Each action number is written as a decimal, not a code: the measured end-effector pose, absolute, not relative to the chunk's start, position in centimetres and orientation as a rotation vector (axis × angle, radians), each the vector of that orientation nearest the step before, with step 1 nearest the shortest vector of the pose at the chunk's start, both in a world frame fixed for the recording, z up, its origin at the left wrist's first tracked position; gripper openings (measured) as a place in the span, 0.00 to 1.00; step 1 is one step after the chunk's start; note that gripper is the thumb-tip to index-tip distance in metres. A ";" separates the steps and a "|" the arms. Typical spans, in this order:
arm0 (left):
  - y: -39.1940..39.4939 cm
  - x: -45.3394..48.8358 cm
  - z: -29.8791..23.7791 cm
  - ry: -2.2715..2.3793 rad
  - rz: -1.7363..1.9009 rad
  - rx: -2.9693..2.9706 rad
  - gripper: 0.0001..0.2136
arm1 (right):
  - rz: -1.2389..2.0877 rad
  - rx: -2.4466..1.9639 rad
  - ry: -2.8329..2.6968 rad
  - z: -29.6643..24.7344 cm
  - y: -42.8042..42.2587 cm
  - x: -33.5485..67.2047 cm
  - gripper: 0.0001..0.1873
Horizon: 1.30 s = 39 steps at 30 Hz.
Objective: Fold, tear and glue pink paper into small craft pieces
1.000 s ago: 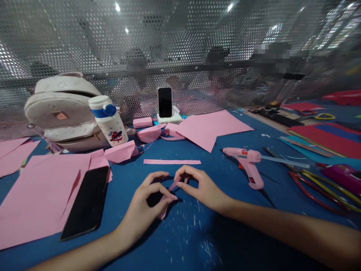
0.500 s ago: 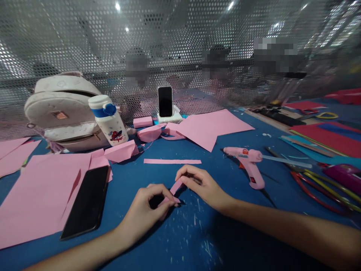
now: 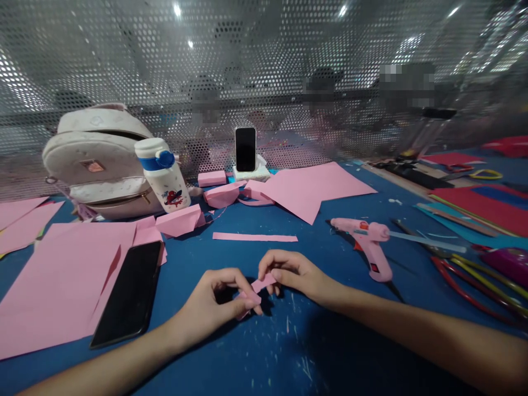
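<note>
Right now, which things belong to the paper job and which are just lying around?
In the job:
folded pink strip, pinched in the left hand and right hand
flat pink strip, probably
pink glue gun, maybe; it lies unheld

Just lying about, it seems:
white backpack
blue-and-white bottle
flat black phone
upright phone

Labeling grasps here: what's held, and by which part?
A pink paper strip: the left hand pinches its apparently folded portion, the right hand its upper-right end.
</note>
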<state>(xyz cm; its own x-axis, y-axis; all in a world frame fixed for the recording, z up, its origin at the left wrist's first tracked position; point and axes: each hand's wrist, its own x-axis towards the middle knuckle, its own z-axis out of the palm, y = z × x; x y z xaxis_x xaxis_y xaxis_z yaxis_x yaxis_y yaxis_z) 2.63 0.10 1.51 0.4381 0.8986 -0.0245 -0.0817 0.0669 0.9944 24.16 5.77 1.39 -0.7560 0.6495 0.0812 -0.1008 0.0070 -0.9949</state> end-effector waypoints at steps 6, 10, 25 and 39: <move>0.0 2.6 1.7 0.857 0.860 1.357 0.09 | 1.775 -0.624 -1.822 1.3 5.8 24.3 0.19; 0.0 2.6 1.8 0.874 0.853 1.404 0.08 | 1.669 -0.639 -1.941 1.4 5.7 24.3 0.17; -0.2 2.6 1.6 0.967 0.889 1.446 0.07 | 1.628 -0.710 -1.893 1.4 5.5 24.1 0.17; -0.5 2.8 1.3 1.101 0.899 1.649 0.08 | 1.676 -0.812 -1.749 1.3 5.3 23.7 0.18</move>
